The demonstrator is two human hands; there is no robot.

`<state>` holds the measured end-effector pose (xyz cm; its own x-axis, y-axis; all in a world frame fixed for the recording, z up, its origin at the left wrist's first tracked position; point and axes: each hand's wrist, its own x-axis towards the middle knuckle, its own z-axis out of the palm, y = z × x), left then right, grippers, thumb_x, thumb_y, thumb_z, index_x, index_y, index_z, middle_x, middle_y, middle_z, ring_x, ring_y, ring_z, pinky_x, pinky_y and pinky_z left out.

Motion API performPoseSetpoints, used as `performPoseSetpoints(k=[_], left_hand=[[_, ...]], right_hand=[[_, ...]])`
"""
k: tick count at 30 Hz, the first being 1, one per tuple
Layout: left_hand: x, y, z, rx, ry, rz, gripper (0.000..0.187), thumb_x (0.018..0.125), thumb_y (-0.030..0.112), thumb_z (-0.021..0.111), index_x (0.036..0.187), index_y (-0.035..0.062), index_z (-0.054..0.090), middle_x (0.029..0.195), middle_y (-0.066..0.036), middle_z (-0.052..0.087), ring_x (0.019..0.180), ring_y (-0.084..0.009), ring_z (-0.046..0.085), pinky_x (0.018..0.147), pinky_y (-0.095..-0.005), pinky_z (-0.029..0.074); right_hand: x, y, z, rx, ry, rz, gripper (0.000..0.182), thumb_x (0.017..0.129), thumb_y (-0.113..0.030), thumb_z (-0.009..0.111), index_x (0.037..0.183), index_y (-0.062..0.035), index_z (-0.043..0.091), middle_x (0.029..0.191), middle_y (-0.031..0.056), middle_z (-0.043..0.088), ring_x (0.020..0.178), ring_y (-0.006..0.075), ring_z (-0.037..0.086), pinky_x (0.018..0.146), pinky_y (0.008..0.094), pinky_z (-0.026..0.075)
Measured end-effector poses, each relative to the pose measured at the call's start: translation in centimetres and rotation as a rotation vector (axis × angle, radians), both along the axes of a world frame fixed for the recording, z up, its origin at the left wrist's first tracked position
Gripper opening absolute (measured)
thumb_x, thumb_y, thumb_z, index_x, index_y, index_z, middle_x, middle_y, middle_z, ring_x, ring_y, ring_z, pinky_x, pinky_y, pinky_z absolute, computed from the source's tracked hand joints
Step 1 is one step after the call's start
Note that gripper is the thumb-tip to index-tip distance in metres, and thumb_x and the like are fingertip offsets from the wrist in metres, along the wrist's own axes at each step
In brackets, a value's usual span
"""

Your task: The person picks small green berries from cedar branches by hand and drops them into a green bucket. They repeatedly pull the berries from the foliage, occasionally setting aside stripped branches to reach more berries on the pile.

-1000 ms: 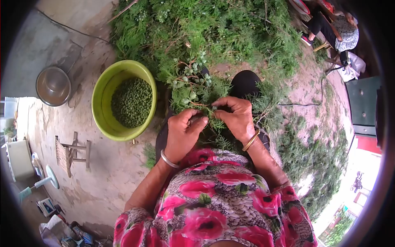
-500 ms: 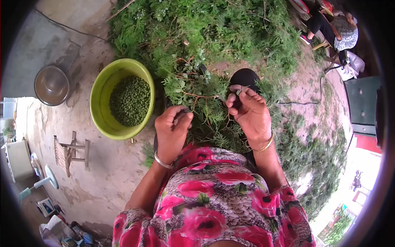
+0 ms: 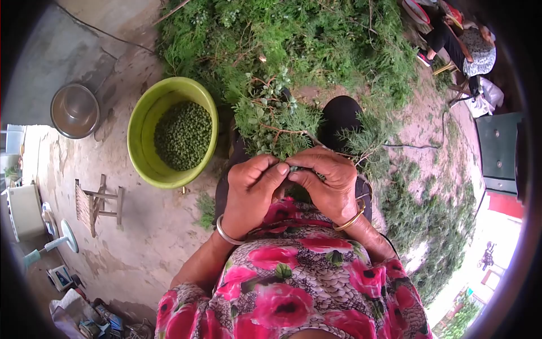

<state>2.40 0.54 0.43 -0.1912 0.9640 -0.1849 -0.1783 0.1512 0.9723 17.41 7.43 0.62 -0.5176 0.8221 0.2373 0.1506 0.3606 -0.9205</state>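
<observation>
My left hand and my right hand meet fingertip to fingertip in front of my chest. The right fingers pinch small green seed cones, partly covered by the thumbs. Closed in a pinch against them, the left fingers hide whatever they hold. Just beyond my hands, a leafy conifer branch with pale blue-green cones lies across my lap. To the left stands a lime-green basin partly filled with picked green cones.
A large heap of cut conifer branches spreads ahead, with more greenery at right. On the left are a metal bowl and a small wooden stool. Another person sits at the upper right.
My hands were apart, the right one higher over the branch with a small green piece in its fingertips. Both have come together, the right moving down and left, the left moving rightward.
</observation>
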Motion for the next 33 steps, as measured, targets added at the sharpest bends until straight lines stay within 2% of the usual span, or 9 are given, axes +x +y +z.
performPoseSetpoints(k=[10, 12, 14, 17, 22, 27, 30, 32, 33], left_hand=[[0.2, -1.4, 0.3, -0.083, -0.059, -0.165, 0.008, 0.087, 0.004, 0.058, 0.084, -0.0033, 0.061, 0.067, -0.008, 0.062, 0.052, -0.0096, 0.055, 0.047, -0.0222, 0.042], [0.8, -1.2, -0.8, 0.441, 0.832, -0.137, 0.007, 0.084, 0.004, 0.06, 0.089, -0.0016, 0.062, 0.069, -0.01, 0.062, 0.057, -0.0143, 0.059, 0.053, -0.0247, 0.047], [-0.7, -2.0, 0.1, 0.38, 0.933, -0.206, 0.015, 0.083, 0.003, 0.06, 0.097, 0.0012, 0.062, 0.078, -0.014, 0.063, 0.066, -0.0175, 0.063, 0.058, -0.0276, 0.05], [-1.6, -2.6, 1.3, -0.201, 0.09, -0.187, 0.023, 0.092, 0.014, 0.055, 0.108, -0.0034, 0.056, 0.091, -0.019, 0.062, 0.068, -0.0198, 0.062, 0.052, -0.0273, 0.049], [-1.3, -2.1, 0.2, -0.311, -1.022, -0.104, 0.031, 0.096, 0.026, 0.054, 0.098, -0.0045, 0.059, 0.078, -0.016, 0.064, 0.058, -0.0167, 0.058, 0.044, -0.0214, 0.041], [-4.7, -3.1, -1.3, -0.281, -0.527, 0.343, 0.02, 0.09, 0.017, 0.058, 0.094, -0.003, 0.06, 0.08, -0.018, 0.064, 0.057, -0.0173, 0.058, 0.04, -0.0203, 0.037], [-10.4, -3.5, -3.7, -0.114, -0.217, 0.394, 0.024, 0.09, 0.016, 0.06, 0.104, -0.0027, 0.06, 0.086, -0.015, 0.065, 0.074, -0.0192, 0.061, 0.066, -0.0302, 0.049], [-12.2, -3.2, -4.6, -0.056, 1.237, 0.681, 0.029, 0.087, 0.013, 0.064, 0.111, -0.0028, 0.06, 0.09, -0.013, 0.065, 0.081, -0.0182, 0.062, 0.079, -0.0334, 0.049], [-12.6, -3.5, -4.7, -0.057, 1.241, 0.686, 0.029, 0.087, 0.013, 0.064, 0.111, -0.0028, 0.06, 0.09, -0.013, 0.065, 0.081, -0.0182, 0.062, 0.079, -0.0334, 0.049]], right_hand=[[2.2, 0.9, -0.8, -0.836, 0.626, 0.009, 0.016, 0.087, -0.007, 0.062, 0.096, 0.0055, 0.064, 0.083, 0.0114, 0.066, 0.072, 0.0147, 0.06, 0.067, 0.0255, 0.047], [2.4, 1.3, 0.1, -0.689, 0.641, -0.037, 0.017, 0.086, -0.005, 0.063, 0.098, 0.006, 0.064, 0.084, 0.011, 0.067, 0.072, 0.0137, 0.059, 0.066, 0.0254, 0.047], [2.8, 1.5, 0.2, -0.644, 0.607, -0.029, 0.015, 0.084, -0.002, 0.065, 0.097, 0.0046, 0.065, 0.087, 0.0104, 0.067, 0.074, 0.0136, 0.059, 0.069, 0.0259, 0.048], [2.4, 0.8, 1.2, -0.256, 0.22, -0.044, 0.023, 0.073, -0.004, 0.076, 0.095, -0.0015, 0.069, 0.094, 0.01, 0.069, 0.084, 0.0173, 0.064, 0.075, 0.0281, 0.051], [-0.5, 0.3, 2.3, 0.001, -0.002, 0.214, 0.034, 0.066, -0.009, 0.08, 0.097, -0.0007, 0.067, 0.094, 0.0151, 0.069, 0.093, 0.0314, 0.065, 0.081, 0.0365, 0.052], [-3.0, 3.0, -1.1, 0.191, -0.278, -0.131, 0.025, 0.071, -0.01, 0.073, 0.094, -0.0015, 0.066, 0.087, 0.0172, 0.068, 0.084, 0.034, 0.064, 0.077, 0.0395, 0.051], [-4.5, 4.0, -2.6, 0.306, -0.34, -0.16, 0.024, 0.071, -0.014, 0.072, 0.092, -0.004, 0.067, 0.085, 0.0155, 0.067, 0.079, 0.034, 0.063, 0.076, 0.042, 0.049], [-5.3, 4.2, -2.7, 0.281, -0.482, -0.093, 0.026, 0.069, -0.019, 0.076, 0.091, -0.0068, 0.069, 0.087, 0.012, 0.069, 0.081, 0.0307, 0.063, 0.077, 0.0387, 0.05], [-5.5, 4.3, -2.8, 0.367, -0.474, -0.078, 0.024, 0.069, -0.018, 0.075, 0.089, -0.0075, 0.069, 0.084, 0.01, 0.068, 0.079, 0.0302, 0.062, 0.076, 0.0387, 0.049]])
